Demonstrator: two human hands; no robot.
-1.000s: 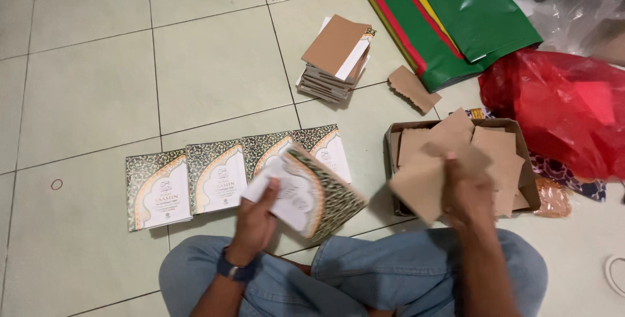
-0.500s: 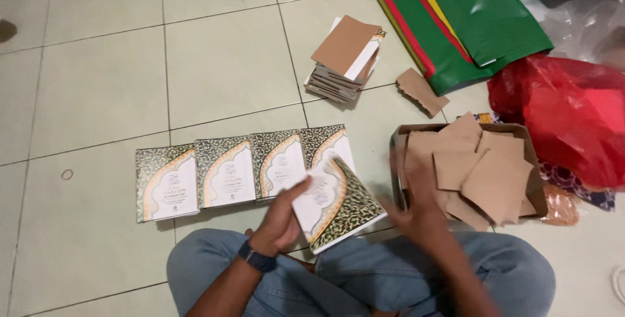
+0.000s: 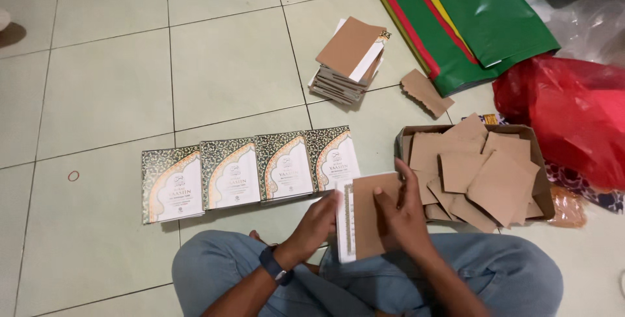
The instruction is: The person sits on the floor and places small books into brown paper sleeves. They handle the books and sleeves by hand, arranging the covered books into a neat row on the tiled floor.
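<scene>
I sit cross-legged on a tiled floor. Both hands hold one small booklet above my lap, with a brown paper piece lying over its cover. My left hand, with a dark watch on its wrist, grips the booklet's left edge. My right hand presses on the brown paper from the right. Just beyond my hands lies a row of several ornate green-and-white booklets, overlapping side by side.
A cardboard box of loose brown paper squares sits at my right. A stack of brown-covered booklets lies farther out, a torn brown scrap beside it. Green bags and a red plastic bag lie far right.
My right hand left the box with a brown piece and came to the booklet. The booklet turned from cover-up at an angle to upright in front of me, now covered by brown paper.
</scene>
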